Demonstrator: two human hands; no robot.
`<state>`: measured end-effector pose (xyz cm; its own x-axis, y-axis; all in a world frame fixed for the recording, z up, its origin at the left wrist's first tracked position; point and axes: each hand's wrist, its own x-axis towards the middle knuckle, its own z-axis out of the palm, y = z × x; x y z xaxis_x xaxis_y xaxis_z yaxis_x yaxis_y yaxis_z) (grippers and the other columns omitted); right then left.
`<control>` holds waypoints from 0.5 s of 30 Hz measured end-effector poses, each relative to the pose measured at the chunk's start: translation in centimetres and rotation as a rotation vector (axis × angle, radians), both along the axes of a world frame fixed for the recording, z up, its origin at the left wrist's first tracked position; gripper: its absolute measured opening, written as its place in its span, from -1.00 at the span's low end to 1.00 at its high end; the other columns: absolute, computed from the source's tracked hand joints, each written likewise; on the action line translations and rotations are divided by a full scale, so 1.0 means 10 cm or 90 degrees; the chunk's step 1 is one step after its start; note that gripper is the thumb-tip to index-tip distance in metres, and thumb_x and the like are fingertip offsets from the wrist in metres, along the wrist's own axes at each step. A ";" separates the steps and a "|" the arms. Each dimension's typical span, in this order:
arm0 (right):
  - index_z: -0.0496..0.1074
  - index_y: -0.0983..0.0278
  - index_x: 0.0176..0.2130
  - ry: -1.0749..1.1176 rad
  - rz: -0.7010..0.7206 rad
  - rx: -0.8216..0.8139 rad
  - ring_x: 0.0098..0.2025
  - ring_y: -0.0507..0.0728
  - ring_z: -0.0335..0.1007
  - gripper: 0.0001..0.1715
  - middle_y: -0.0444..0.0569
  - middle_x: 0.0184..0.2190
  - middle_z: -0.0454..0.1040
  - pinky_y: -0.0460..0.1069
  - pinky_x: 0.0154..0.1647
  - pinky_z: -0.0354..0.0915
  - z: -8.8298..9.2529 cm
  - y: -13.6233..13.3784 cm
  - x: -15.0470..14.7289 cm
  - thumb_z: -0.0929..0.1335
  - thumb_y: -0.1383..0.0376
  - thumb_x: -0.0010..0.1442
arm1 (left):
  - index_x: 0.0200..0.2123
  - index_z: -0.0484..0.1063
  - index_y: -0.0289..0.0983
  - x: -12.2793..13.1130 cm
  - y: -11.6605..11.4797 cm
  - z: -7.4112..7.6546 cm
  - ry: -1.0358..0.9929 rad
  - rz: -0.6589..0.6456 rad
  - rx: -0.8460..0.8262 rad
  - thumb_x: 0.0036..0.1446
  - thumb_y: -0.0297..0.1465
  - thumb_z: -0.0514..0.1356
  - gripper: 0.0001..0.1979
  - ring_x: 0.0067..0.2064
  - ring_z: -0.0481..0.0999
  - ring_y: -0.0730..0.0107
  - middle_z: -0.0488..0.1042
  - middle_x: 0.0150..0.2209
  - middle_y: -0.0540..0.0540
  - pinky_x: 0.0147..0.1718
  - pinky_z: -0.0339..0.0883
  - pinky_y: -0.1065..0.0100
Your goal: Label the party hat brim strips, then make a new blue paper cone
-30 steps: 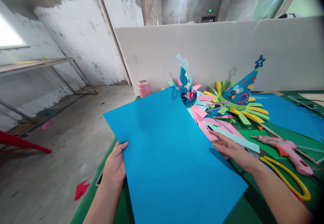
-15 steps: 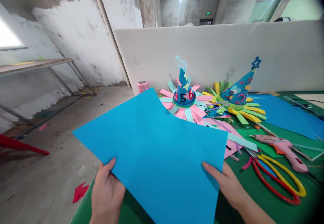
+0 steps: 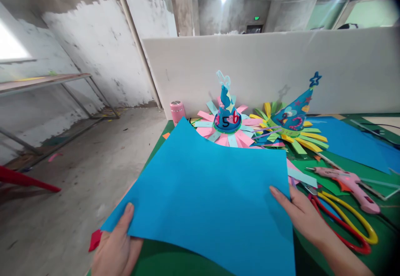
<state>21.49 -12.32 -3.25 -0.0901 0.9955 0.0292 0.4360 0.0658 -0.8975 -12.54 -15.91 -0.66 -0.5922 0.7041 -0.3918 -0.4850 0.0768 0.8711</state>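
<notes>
While the worktop (image 3: 162,262) sits below, we've got a blue sheet (image 3: 212,192) over it, fingers of left hand (image 3: 113,251) and right hand (image 3: 301,215) pinching its edges; two hats (image 3: 227,115) behind, scissors (image 3: 346,222) beside the right hand.

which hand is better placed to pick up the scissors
Probably the right hand: it grips the blue sheet on the side nearer the scissors, while the left hand holds the opposite side. The right must first let go.
</notes>
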 end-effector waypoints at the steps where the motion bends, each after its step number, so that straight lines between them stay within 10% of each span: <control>1: 0.24 0.24 0.04 -0.030 -0.009 0.022 0.12 0.26 0.13 -0.54 0.02 -0.10 0.42 0.05 -0.10 0.32 0.00 0.00 0.01 0.18 0.13 0.18 | -0.10 0.38 -0.14 0.05 -0.02 0.03 0.002 0.006 -0.002 0.08 -0.47 0.10 -0.71 -0.27 0.53 0.28 0.55 -0.32 -0.02 -0.30 0.48 0.33; 10: 0.05 0.20 0.16 -0.355 0.117 0.198 0.02 0.21 0.27 -0.48 0.09 0.06 0.27 0.06 -0.08 0.31 0.22 -0.05 -0.09 0.15 0.26 0.21 | -0.02 0.32 -0.01 0.27 -0.11 0.16 0.021 -0.154 0.059 -0.15 -0.25 0.27 -0.47 0.01 0.33 -0.05 0.44 -0.06 -0.01 -0.20 0.43 0.11; 15: 0.06 0.16 0.16 -0.533 0.199 0.296 -0.04 0.25 0.32 -0.40 0.12 0.11 0.19 0.12 -0.23 0.37 0.33 -0.07 -0.22 0.15 0.42 0.13 | -0.11 0.41 -0.07 0.33 -0.06 0.42 0.298 -0.312 0.091 -0.11 -0.23 0.24 -0.59 0.11 0.20 -0.02 0.37 0.01 0.02 -0.01 0.25 0.12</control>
